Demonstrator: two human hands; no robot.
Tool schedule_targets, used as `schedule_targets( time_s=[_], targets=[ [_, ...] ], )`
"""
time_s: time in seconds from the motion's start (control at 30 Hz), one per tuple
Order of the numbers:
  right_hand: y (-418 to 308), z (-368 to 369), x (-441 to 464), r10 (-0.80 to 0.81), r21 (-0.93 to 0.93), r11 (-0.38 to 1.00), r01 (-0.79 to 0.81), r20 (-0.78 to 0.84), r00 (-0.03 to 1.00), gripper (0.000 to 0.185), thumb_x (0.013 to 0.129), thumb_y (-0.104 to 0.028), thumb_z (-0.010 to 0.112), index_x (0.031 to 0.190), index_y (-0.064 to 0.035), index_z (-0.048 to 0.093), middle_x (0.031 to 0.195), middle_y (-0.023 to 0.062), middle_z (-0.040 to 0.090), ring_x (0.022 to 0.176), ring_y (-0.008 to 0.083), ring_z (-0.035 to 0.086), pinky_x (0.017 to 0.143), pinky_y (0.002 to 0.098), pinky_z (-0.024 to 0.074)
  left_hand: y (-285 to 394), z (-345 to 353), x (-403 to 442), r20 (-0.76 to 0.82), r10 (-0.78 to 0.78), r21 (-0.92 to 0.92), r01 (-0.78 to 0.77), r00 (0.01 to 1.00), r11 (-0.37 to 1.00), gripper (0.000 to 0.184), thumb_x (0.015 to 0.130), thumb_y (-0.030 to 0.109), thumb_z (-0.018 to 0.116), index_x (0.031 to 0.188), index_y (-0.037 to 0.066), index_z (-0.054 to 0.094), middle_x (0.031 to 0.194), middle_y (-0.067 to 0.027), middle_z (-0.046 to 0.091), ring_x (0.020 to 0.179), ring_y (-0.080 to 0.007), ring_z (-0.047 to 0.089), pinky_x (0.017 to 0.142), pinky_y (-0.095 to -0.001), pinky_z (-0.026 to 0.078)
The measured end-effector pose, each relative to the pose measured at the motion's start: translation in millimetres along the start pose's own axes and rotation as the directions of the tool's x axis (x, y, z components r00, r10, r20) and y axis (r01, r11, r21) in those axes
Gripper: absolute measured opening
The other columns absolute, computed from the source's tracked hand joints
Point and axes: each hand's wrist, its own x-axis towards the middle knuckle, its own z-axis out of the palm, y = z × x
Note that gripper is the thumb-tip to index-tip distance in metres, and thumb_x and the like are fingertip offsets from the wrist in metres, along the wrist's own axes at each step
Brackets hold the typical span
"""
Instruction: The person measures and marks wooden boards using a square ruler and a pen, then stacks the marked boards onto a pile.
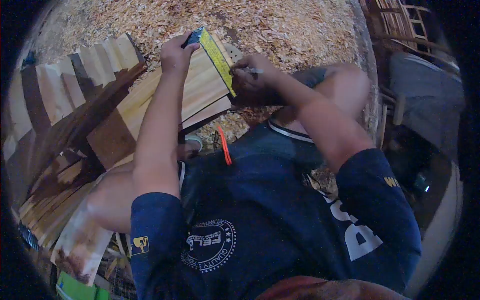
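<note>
My left hand [176, 54] is closed around the dark handle of a try square [216, 59]. The square's yellow blade, printed with markings, lies across the end of a pale wooden board [202, 82]. At the blade's right side, my right hand [254, 71] is closed in a pinch on a slim pale pencil [256, 71], whose tip I cannot make out. Under the pale board, the edge of another board [207, 111] shows.
Wood shavings [280, 30] cover the ground ahead. A row of cut boards [65, 82] stands at the left, with more planks [52, 210] below it. An orange cord [224, 145] hangs at my waist. Grey fabric [420, 95] lies at the right.
</note>
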Motion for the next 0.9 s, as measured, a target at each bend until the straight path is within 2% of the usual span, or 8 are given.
schedule_targets(
  time_s=[0.13,0.23,0.53,0.63,0.73,0.83,0.87,0.9],
  targets=[
    [-5.2,-1.6,-21.6,0.006,-0.072,0.997,0.003,0.126,0.992,0.03,0.084,-0.027,0.064,0.103,-0.0063,0.073,0.089,0.018,0.072,0.079,0.0339,0.071,0.078,0.0438,0.0557,3.7,-4.6,-0.5,0.051,-0.041,-0.006,0.041,0.998,0.999,0.053,0.074,0.017,0.083,0.125,0.01,0.067,0.114,-0.0162,0.07,0.103,-0.0277,0.068,0.094,-0.0361,0.051],
    [-30.1,-9.2,-26.8,0.24,-0.037,0.971,-0.237,0.179,0.954,0.028,0.085,-0.021,0.061,0.101,-0.0024,0.074,0.092,0.0184,0.073,0.084,0.0286,0.072,0.08,0.0394,0.0559,-5.4,0.0,-1.3,-0.024,0.051,-0.002,-0.051,0.998,0.999,0.05,0.074,0.027,0.082,0.122,0.017,0.07,0.105,-0.0126,0.072,0.095,-0.031,0.067,0.089,-0.0396,0.051],
    [-0.1,-18.4,75.2,0.135,-0.158,0.978,-0.139,-0.034,0.99,0.026,0.088,-0.026,0.064,0.1,-0.0054,0.075,0.095,0.0167,0.074,0.085,0.0237,0.071,0.08,0.0363,0.0556,-17.5,8.1,2.2,-0.023,0.075,-0.033,-0.076,0.997,0.997,0.048,0.075,0.029,0.08,0.12,0.017,0.07,0.108,-0.0127,0.071,0.099,-0.0317,0.066,0.09,-0.0407,0.051],
    [6.8,-25.1,122.4,-0.047,-0.326,0.945,0.01,-0.106,0.993,0.027,0.089,-0.027,0.064,0.103,-0.0069,0.075,0.1,0.0159,0.074,0.087,0.0223,0.071,0.084,0.0346,0.0545,-12.0,3.8,0.0,-0.042,0.089,0.018,-0.089,0.995,0.996,0.047,0.075,0.029,0.08,0.119,0.016,0.071,0.107,-0.0126,0.072,0.097,-0.0319,0.067,0.088,-0.0408,0.052],
    [-0.3,-20.4,122.5,-0.005,-0.109,0.994,-0.023,-0.247,0.969,0.026,0.091,-0.025,0.065,0.108,-0.0073,0.075,0.104,0.0152,0.074,0.09,0.0198,0.07,0.087,0.0325,0.0532,-10.0,3.3,1.0,-0.054,0.101,-0.005,-0.101,0.993,0.995,0.047,0.075,0.031,0.08,0.118,0.015,0.071,0.105,-0.0124,0.072,0.095,-0.0316,0.067,0.086,-0.0402,0.053],
    [24.6,8.0,100.1,-0.024,0.195,0.977,0.09,-0.318,0.948,0.028,0.094,-0.022,0.064,0.112,-0.0037,0.072,0.103,0.0131,0.074,0.092,0.017,0.068,0.085,0.0316,0.0535,-4.6,-1.9,-1.3,-0.01,0.06,0.046,-0.059,0.998,0.997,0.048,0.075,0.033,0.08,0.119,0.016,0.071,0.104,-0.0118,0.072,0.094,-0.0315,0.067,0.086,-0.0401,0.053],
    [30.2,8.4,82.0,-0.216,-0.063,0.976,0.207,-0.322,0.922,0.03,0.095,-0.021,0.064,0.114,0.0015,0.07,0.099,0.0108,0.075,0.089,0.015,0.067,0.082,0.031,0.0541,-4.5,-0.2,-1.4,-0.029,0.068,0.04,-0.067,0.997,0.997,0.048,0.075,0.033,0.08,0.119,0.016,0.071,0.104,-0.0117,0.072,0.094,-0.0315,0.068,0.086,-0.04,0.053],
    [23.8,8.7,58.5,-0.144,-0.01,0.989,0.147,-0.285,0.948,0.029,0.094,-0.024,0.063,0.111,-0.0024,0.072,0.098,0.0134,0.074,0.088,0.0215,0.068,0.081,0.0347,0.0545,-8.8,3.9,-0.8,-0.048,0.076,0.035,-0.074,0.996,0.997,0.048,0.075,0.033,0.08,0.119,0.016,0.071,0.104,-0.0116,0.072,0.094,-0.0314,0.068,0.086,-0.0399,0.053]
  ],
)
